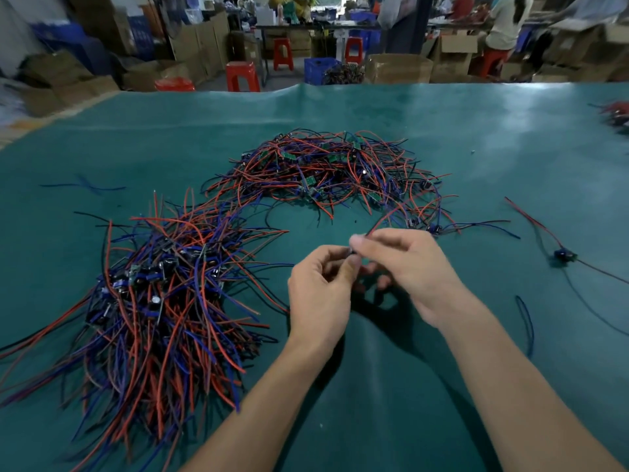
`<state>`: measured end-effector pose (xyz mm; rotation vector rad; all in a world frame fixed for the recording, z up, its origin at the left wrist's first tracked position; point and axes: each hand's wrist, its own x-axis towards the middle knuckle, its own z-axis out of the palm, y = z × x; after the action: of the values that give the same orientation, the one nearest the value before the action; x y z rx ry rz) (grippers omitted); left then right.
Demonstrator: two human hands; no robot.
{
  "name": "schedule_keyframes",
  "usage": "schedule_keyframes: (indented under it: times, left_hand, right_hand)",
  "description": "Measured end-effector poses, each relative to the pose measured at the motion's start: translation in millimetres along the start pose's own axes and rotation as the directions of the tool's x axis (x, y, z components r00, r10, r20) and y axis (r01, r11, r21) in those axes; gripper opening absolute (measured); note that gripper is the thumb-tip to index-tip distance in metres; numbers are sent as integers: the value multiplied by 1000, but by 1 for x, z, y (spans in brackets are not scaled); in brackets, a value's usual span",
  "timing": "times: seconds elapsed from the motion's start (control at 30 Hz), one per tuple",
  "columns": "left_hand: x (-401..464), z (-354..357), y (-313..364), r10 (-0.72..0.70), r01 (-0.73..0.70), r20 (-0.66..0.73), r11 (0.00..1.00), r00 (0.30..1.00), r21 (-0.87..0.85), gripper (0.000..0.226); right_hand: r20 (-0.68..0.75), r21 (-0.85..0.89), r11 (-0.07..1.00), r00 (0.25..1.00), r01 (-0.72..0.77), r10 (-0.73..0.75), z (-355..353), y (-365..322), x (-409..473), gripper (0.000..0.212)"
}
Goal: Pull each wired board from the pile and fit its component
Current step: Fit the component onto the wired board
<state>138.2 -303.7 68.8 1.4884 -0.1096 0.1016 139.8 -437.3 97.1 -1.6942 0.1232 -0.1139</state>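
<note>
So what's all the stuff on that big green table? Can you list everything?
far wire pile: one, red, blue and black wires with small green boards, middle of the table, beyond the hands
near wire pile: one, red, blue and black wires with dark parts, left of the hands
stray wired board: one, dark, with red and black wires, on the right
loose blue wires: two, one far left, one right of the right arm
small wire heap: one, red and dark, far right edge
table cover: one, teal-green
red stools: several, beyond the table
cardboard boxes: many, brown, background
left hand: pinches a small part, blurred
right hand: pinches a red wire
</note>
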Motion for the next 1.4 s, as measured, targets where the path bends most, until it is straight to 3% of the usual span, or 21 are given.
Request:
schedule_keyframes:
  times: [0.07, 0.2, 0.33, 0.4, 0.47, 0.53, 0.6, 0.67, 0.73, 0.8, 0.87, 0.93, 1.0, 1.1, 1.2, 1.4]
  left_hand:
    - [1, -1, -1, 1, -2, 10, 999, 1000, 44, 12]
    - [-2, 3, 2, -58, 53, 87, 997, 995, 55, 13]
    - [-5, 5, 0, -41, 23, 145, 993, 989, 119, 10]
    - [-5, 6, -1, 1, -36, 152, 973, 988, 226, 12]
    - [-5, 5, -1, 9, -49, 145, 961, 989, 273, 13]
    - [-4, 5, -1, 20, -61, 137, 952, 990, 300, 14]
    - [-4, 4, -2, 43, -77, 116, 951, 992, 301, 14]
    - [-4, 3, -1, 49, -72, 88, 959, 995, 275, 14]
    - [-4, 3, 0, 31, -48, 71, 965, 997, 259, 14]
    - [-4, 3, 1, 27, -46, 71, 956, 997, 290, 13]
    - [-4, 3, 2, 41, -61, 70, 949, 997, 310, 13]
    - [-3, 4, 3, 43, -64, 75, 951, 996, 304, 14]
    - [-3, 4, 3, 33, -53, 70, 952, 997, 301, 13]
    - [-4, 5, 3, 33, -50, 60, 951, 998, 305, 14]
    - [-2, 4, 2, 14, -26, 42, 953, 999, 301, 15]
    - [-1, 5, 1, 34, -51, 62, 957, 997, 286, 10]
  right_hand:
    - [26, -54, 990, 991, 133, -132, 6, 1, -2, 13]
    - [-212, -168, 947, 928, 275, -308, -6, -6, 2, 19]
    - [-563, 41, 917, 767, 396, -306, -39, -46, 1, 22]
    - [-601, 148, 869, 741, 471, -300, -49, -82, -1, 25]
    - [-443, 129, 888, 826, 442, -348, -37, -116, 0, 24]
    - [-125, 47, 932, 928, 358, -350, -2, -137, 5, 23]
    - [209, -99, 961, 950, 257, -233, 40, -149, 11, 28]
    - [379, -274, 944, 923, 182, -68, 66, -148, 24, 38]
    - [323, -457, 867, 945, 198, -46, 65, -136, 48, 29]
    - [128, -749, 641, 986, 168, -109, 43, -116, 73, 21]
    - [-69, -927, 374, 992, -26, -103, 15, -86, 88, 32]
    - [-184, -937, 308, 982, -164, -38, -9, -53, 92, 42]
    - [-236, -907, 362, 972, -216, -11, -25, -29, 91, 35]
    - [-320, -806, 541, 946, -242, -53, -45, -19, 92, 9]
    - [-353, -661, 731, 930, -168, -106, -60, -20, 85, 25]
    - [-390, -261, 964, 909, 42, -146, -47, -15, 37, 17]
